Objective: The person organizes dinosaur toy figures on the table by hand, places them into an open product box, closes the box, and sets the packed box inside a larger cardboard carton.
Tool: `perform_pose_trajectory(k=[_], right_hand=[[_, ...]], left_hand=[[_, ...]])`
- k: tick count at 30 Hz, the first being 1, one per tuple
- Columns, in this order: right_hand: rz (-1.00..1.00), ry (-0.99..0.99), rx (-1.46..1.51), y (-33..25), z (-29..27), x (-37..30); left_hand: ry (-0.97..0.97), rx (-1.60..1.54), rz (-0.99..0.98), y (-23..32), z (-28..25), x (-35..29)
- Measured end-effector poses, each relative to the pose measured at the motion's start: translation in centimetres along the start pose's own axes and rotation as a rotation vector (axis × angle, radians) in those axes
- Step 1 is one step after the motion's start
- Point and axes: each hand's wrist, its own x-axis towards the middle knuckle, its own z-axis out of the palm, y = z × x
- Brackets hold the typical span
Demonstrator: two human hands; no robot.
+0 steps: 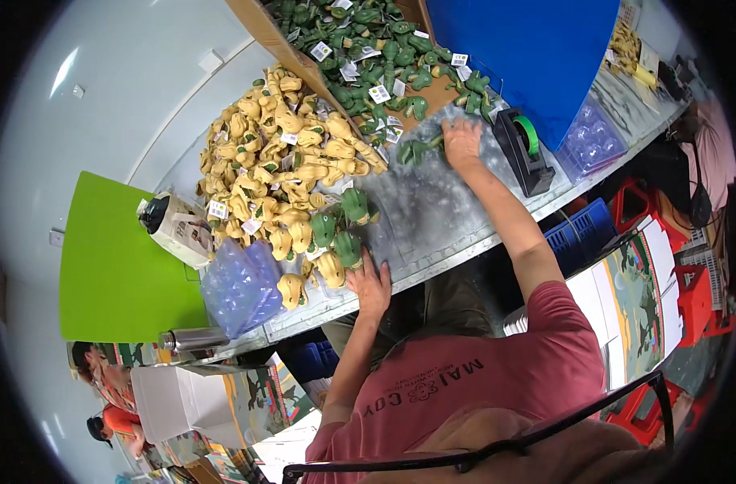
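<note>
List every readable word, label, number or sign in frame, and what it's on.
Wording located, not copied out:
Red shirt: dark lettering; larger words legible, small line blurred.
White tags on green toys: small print, unreadable.
Paper tags on yellow toys: print too small.
White container, left: dark print, too blurred.

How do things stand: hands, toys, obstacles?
Left hand beside green toys. Right hand at lone green toy, contact unclear. Yellow toy pile to the left; black tape dispenser right of right hand.
</note>
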Motion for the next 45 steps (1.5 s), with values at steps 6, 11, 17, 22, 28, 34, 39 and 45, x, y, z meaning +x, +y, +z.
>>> perform_pose_trajectory(k=[6,11,17,22,28,34,39,45], right_hand=[[-0.262,-0.124,-0.037,0.4,0.4,-0.5],[-0.230,-0.234,0.042,0.0,-0.4,-1.4],[-0.282,-0.549,0.187,1.3,-2.9,-2.5],[0.041,-0.817,1.331,2.0,-5.2,-6.0],[0.040,-0.941,1.853,-0.6,-7.0,-11.0],[0.184,-0.900,2.093,-4.5,-6.0,-14.4],[0.691,-0.668,2.642,-6.8,-3.4,-15.5],[0.580,-0.573,2.512,-10.0,-2.3,-17.1]], left_hand=[[-0.014,-0.135,0.068,-0.1,-1.1,-0.6],[-0.012,-0.153,0.090,-0.4,-1.5,-1.0],[0.003,-0.159,0.099,-0.4,-1.5,-0.9],[-0.001,-0.159,0.094,-1.0,-1.0,-1.2],[0.005,-0.155,0.075,-1.0,-0.7,-1.4],[0.079,-0.153,0.145,-1.4,-0.6,-1.6],[0.072,-0.137,0.121,-0.9,-1.0,-1.6],[0.073,-0.118,0.124,-1.0,-1.1,-1.6]])
